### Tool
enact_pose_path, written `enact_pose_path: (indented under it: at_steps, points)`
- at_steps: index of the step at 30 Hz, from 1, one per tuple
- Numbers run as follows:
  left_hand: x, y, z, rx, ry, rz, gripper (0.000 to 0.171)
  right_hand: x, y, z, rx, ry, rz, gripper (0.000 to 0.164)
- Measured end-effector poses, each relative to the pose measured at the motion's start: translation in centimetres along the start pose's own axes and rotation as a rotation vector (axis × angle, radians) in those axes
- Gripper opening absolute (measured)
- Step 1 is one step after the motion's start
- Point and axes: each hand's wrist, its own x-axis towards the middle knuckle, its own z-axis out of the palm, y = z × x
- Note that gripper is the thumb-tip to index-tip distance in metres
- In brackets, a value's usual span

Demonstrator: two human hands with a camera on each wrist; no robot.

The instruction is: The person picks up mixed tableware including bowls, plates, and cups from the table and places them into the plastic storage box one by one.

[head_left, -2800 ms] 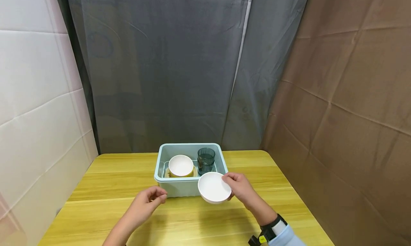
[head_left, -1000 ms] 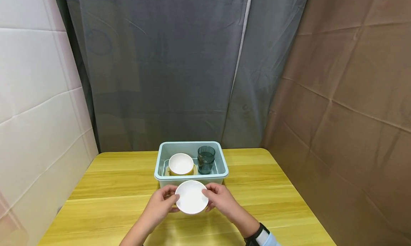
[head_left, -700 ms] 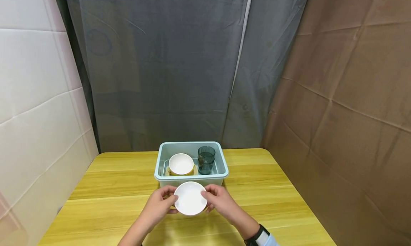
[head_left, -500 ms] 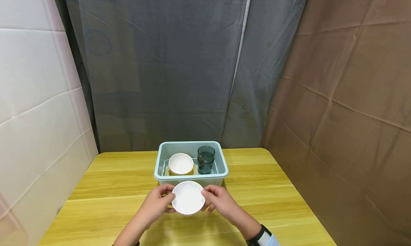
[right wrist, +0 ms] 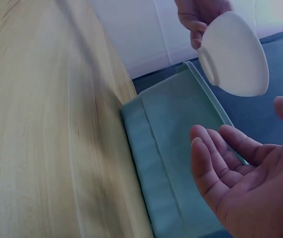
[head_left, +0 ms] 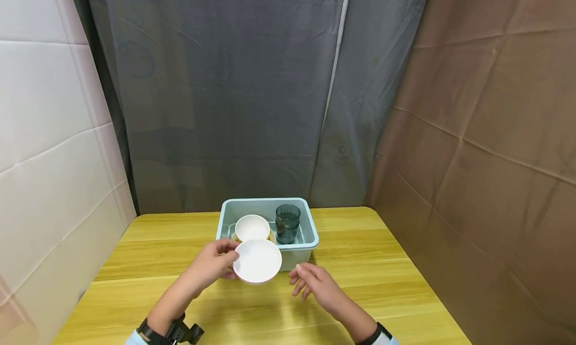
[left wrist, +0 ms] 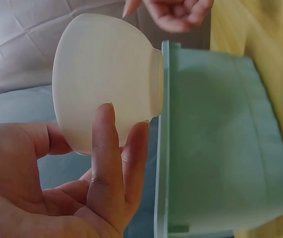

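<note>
A white bowl [head_left: 257, 261] is pinched at its left rim by my left hand [head_left: 210, 263], thumb inside and fingers beneath. It hovers at the front edge of a pale blue-green plastic bin [head_left: 297, 257]. In the left wrist view the bowl [left wrist: 101, 74] shows its outer side and foot ring. My right hand [head_left: 318, 287] is apart from the bowl, fingers loosely bent, holding nothing, in front of the bin's right side. Inside the bin sits another bowl [head_left: 252, 227], white within and yellow outside. Stacked dark glass tumblers [head_left: 287, 224] stand on its right.
The bin stands on a yellow wood-grain table [head_left: 360, 265]. A grey curtain [head_left: 243, 95] hangs behind the table, with a white cloth [head_left: 54, 135] on the left and a brown cloth [head_left: 486, 150] on the right.
The bowl went from my right hand to both hands, then to my left alone. Since then it has moved slightly left and up toward the bin, and my right hand has let go and drawn rightward.
</note>
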Motion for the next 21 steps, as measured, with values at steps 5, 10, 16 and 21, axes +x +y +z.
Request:
enact_pose_path:
  at_steps: [5, 10, 16, 21]
  points:
    - [1.3, 1.0, -1.3, 0.018, 0.015, 0.013, 0.041, -0.3, 0.5, -0.2, -0.016, 0.027, 0.022, 0.043]
    - [3.7, 1.9, -2.4, 0.063, 0.053, 0.004, 0.039, -0.4, 0.7, -0.5, -0.007, 0.064, 0.066, 0.038]
    - [6.9, 2.4, -3.4, 0.138, 0.08, -0.016, 0.034, -0.9, 0.9, -0.5, 0.011, 0.063, 0.109, 0.035]
    - [9.9, 2.6, -4.1, 0.248, 0.079, -0.045, 0.034, -1.2, 1.3, -0.6, 0.016, 0.072, 0.121, 0.031]
